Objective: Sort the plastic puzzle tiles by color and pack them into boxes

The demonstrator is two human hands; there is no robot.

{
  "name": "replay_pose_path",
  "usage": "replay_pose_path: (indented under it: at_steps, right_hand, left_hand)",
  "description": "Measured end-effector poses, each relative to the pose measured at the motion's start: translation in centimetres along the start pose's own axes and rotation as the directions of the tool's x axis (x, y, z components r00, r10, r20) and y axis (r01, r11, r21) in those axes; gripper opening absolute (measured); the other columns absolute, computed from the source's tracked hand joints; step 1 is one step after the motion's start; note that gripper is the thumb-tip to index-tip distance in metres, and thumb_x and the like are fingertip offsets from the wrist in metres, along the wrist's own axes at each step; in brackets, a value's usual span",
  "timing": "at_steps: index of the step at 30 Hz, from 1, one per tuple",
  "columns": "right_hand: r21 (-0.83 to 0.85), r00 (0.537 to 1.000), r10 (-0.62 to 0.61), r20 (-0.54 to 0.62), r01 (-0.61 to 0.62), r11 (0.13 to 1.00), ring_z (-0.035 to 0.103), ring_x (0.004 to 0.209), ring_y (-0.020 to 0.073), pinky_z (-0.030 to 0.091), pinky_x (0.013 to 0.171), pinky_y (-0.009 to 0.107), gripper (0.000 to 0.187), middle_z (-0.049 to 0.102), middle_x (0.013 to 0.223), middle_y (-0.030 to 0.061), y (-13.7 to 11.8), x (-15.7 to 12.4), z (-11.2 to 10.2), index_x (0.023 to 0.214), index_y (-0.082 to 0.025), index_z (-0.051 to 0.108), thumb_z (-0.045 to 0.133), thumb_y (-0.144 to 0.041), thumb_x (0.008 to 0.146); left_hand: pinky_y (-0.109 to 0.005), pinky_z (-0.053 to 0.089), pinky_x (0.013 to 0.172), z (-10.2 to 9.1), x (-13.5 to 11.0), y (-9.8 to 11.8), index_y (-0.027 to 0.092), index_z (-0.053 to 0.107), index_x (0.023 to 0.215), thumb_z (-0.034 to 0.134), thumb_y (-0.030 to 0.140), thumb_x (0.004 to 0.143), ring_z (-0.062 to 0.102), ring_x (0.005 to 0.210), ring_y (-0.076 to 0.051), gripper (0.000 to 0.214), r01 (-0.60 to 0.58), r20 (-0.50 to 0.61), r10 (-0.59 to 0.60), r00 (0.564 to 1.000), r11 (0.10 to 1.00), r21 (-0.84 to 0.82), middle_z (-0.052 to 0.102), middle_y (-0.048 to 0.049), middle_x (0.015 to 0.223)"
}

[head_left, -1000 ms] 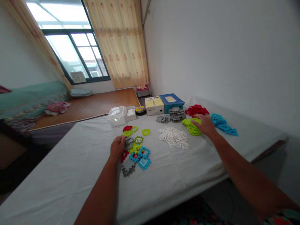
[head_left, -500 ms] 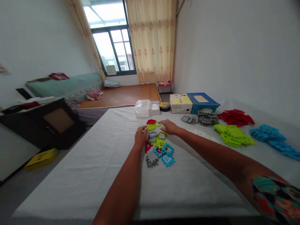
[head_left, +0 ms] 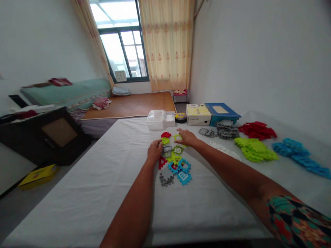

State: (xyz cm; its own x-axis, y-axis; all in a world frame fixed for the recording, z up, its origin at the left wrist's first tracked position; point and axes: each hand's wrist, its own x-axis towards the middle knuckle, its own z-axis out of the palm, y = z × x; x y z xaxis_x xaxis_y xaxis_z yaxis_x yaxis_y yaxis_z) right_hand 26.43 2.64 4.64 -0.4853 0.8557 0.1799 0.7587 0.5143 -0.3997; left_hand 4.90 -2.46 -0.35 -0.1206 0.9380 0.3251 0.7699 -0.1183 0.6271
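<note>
A small group of interlocking plastic building tiles lies on the table in front of me. My left hand [head_left: 155,150] is at the group's left side, its fingers closed on the edge of a lime green tile [head_left: 166,141]. Just beyond that sits a red tile [head_left: 166,134]. On the right, my right hand [head_left: 188,138] grips a lime green frame tile [head_left: 177,137], with its index finger raised. Nearer me are a grey tile [head_left: 167,150], a white window piece [head_left: 178,150] in a green tile, a red triangular tile [head_left: 162,162], blue tiles [head_left: 185,165] and a grey frame tile [head_left: 166,182].
Piles of grey tiles [head_left: 227,130], red tiles [head_left: 257,130], lime tiles [head_left: 256,150] and blue tiles [head_left: 297,151] lie at the right, with white pieces [head_left: 224,150] nearby. A clear plastic box [head_left: 155,120], a yellow box [head_left: 198,114] and a blue box [head_left: 222,113] stand along the back.
The lime frame tile at my right hand now lies apart from the lime tile at my left, with a gap between them. The view has shifted slightly.
</note>
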Motion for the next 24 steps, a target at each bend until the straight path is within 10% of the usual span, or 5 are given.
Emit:
replay_pose_path:
  at_steps: [7, 12, 16, 20, 24]
  right_hand:
    - [0.004, 0.978, 0.032, -0.205, -0.032, 0.999, 0.065, 0.095, 0.0222, 0.049, 0.086, 0.034, 0.044, 0.070, 0.109, 0.0079, 6.8, -9.3, -5.5, 0.110, -0.020, 0.066, 0.065, -0.052, 0.079]
    - [-0.184, 0.824, 0.311, -0.475, -0.438, 0.880, 0.063, 0.098, 0.0256, 0.047, 0.085, 0.036, 0.046, 0.070, 0.109, 0.0107, 16.1, -16.7, -10.9, 0.109, -0.019, 0.068, 0.059, -0.054, 0.081]
    - [-0.196, 0.746, 0.472, -0.469, -0.609, 0.768, 0.065, 0.089, 0.0254, 0.048, 0.076, 0.033, 0.049, 0.072, 0.102, 0.0113, 20.8, -20.8, -13.2, 0.107, -0.019, 0.069, 0.057, -0.057, 0.080]
    - [-0.168, 0.759, 0.508, -0.408, -0.609, 0.775, 0.066, 0.090, 0.0259, 0.047, 0.078, 0.034, 0.045, 0.073, 0.099, 0.0106, 21.0, -20.8, -14.3, 0.098, -0.020, 0.073, 0.053, -0.057, 0.083]
    - [-0.161, 0.836, 0.294, -0.464, -0.406, 0.899, 0.063, 0.099, 0.0250, 0.045, 0.088, 0.035, 0.042, 0.071, 0.105, 0.0098, 16.6, -16.8, -13.3, 0.103, -0.020, 0.071, 0.044, -0.049, 0.091]
  left_hand:
    - [-0.035, 0.047, 0.095, 0.0, 0.3, -0.5, 0.018, 0.067, 0.112, 0.045, 0.028, 0.089, 0.062, 0.107, -0.022, 0.033, -0.031, 0.022, 0.030, 0.999, 0.998, 0.056, 0.068, -0.0091, 0.117]
    - [-0.035, 0.047, 0.096, 0.0, 0.2, -0.4, 0.021, 0.067, 0.110, 0.043, 0.030, 0.088, 0.062, 0.108, -0.022, 0.033, -0.042, 0.018, 0.041, 0.999, 0.995, 0.089, 0.068, -0.0069, 0.116]
    - [-0.034, 0.048, 0.095, 0.1, 0.2, -0.6, 0.018, 0.066, 0.111, 0.042, 0.032, 0.088, 0.062, 0.108, -0.022, 0.036, -0.055, 0.022, 0.054, 0.998, 0.995, 0.088, 0.067, -0.0087, 0.117]
    - [-0.035, 0.048, 0.096, 0.3, 0.4, -0.8, 0.016, 0.065, 0.114, 0.042, 0.030, 0.088, 0.062, 0.108, -0.022, 0.037, -0.041, -0.012, 0.042, 0.999, 0.997, 0.058, 0.067, -0.0104, 0.117]
    - [-0.036, 0.047, 0.099, 0.3, 0.3, -0.4, 0.016, 0.061, 0.121, 0.043, 0.019, 0.085, 0.061, 0.111, -0.022, 0.040, 0.015, -0.007, -0.014, 1.000, 0.998, 0.055, 0.067, -0.0101, 0.120]
